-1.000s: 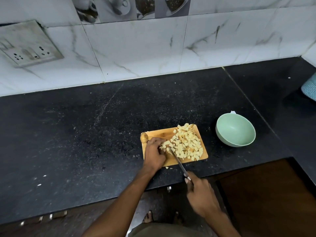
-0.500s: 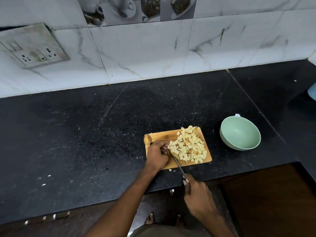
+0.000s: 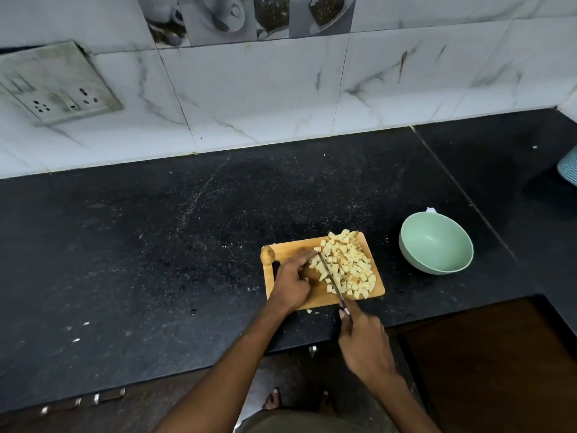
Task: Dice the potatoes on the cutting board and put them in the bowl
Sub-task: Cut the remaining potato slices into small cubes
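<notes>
A small wooden cutting board point(image 3: 282, 246) lies near the front edge of the black counter. A heap of pale diced potato point(image 3: 349, 264) covers its right half. My left hand point(image 3: 293, 278) rests on the board's left half, fingers stretched toward the heap beside the blade. My right hand point(image 3: 363, 342) grips the handle of a knife point(image 3: 331, 278), whose blade lies across the board along the heap's left edge. An empty pale green bowl point(image 3: 435, 242) stands on the counter to the right of the board.
A potato bit point(image 3: 309, 311) lies on the counter just in front of the board. Marble wall tiles with a socket plate point(image 3: 56, 82) rise behind. A light blue object point(image 3: 569, 168) pokes in at the right edge. The counter point(image 3: 140, 260) ends close before my body.
My left hand's fingers have stretched out further up the board beside the blade. The knife has shifted slightly forward along the heap's left edge. The view has drifted a little.
</notes>
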